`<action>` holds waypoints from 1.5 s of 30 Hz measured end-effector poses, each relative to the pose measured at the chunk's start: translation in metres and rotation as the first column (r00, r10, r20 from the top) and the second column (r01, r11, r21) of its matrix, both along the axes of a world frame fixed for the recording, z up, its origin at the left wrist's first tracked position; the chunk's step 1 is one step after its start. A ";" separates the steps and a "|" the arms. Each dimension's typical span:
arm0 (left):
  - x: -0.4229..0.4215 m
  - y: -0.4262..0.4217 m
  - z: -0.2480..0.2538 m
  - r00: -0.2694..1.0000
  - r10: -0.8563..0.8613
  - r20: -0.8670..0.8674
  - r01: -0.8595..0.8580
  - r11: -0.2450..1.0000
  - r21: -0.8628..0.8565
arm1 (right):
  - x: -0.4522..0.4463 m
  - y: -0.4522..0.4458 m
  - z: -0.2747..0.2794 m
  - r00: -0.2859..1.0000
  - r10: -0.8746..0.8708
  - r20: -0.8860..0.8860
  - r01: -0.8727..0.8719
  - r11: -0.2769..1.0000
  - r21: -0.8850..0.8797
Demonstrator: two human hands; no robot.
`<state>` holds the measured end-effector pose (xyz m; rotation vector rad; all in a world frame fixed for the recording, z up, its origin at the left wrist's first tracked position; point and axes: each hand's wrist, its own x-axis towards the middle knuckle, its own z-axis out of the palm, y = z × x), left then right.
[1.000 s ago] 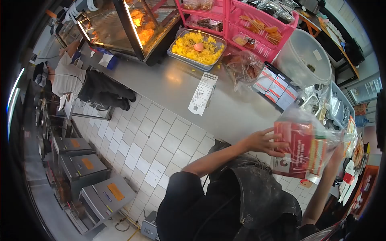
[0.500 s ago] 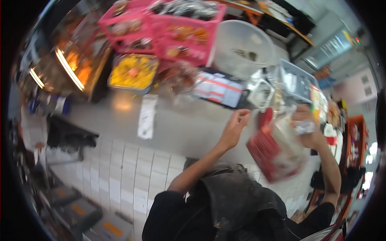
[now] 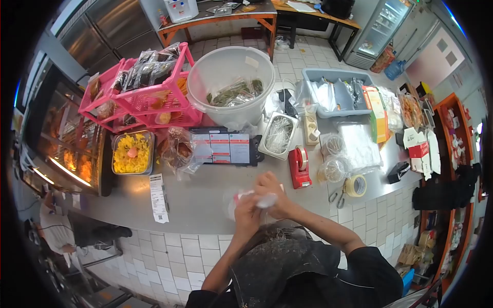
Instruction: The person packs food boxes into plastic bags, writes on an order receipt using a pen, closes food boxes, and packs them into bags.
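Note:
My left hand (image 3: 247, 211) and my right hand (image 3: 272, 194) meet over the near edge of the steel counter, fingers closed. Between them is a plastic bag (image 3: 266, 200), whitish and see-through with a little red or pink. Most of the bag is hidden by my hands and blurred. To the right of my right hand stands a red tape dispenser (image 3: 299, 168) with a roll of clear tape. Beyond my hands lies a dark tablet (image 3: 226, 146) showing order panels. A metal tray (image 3: 279, 135) of small clear packets sits past the dispenser.
Left on the counter (image 3: 205, 210) are a receipt (image 3: 158, 197), a tub of yellow food (image 3: 132, 153) and pink baskets (image 3: 144, 100). A big clear bucket (image 3: 231, 77) stands behind. Scissors (image 3: 337, 199), a tape roll (image 3: 355, 186) and a grey bin (image 3: 336, 112) are right. A person (image 3: 56, 226) is far left.
My right hand has swung left with the red and clear bag, and my left hand, open before, has closed on it too. The head view has turned and now shows more of the room.

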<state>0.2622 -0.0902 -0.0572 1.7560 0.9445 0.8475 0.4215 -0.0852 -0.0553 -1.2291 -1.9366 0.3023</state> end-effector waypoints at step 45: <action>-0.017 0.001 -0.072 0.971 -0.093 0.220 0.049 0.979 0.198 | 0.197 0.160 -0.073 0.721 -0.265 0.641 0.434 0.893 -0.119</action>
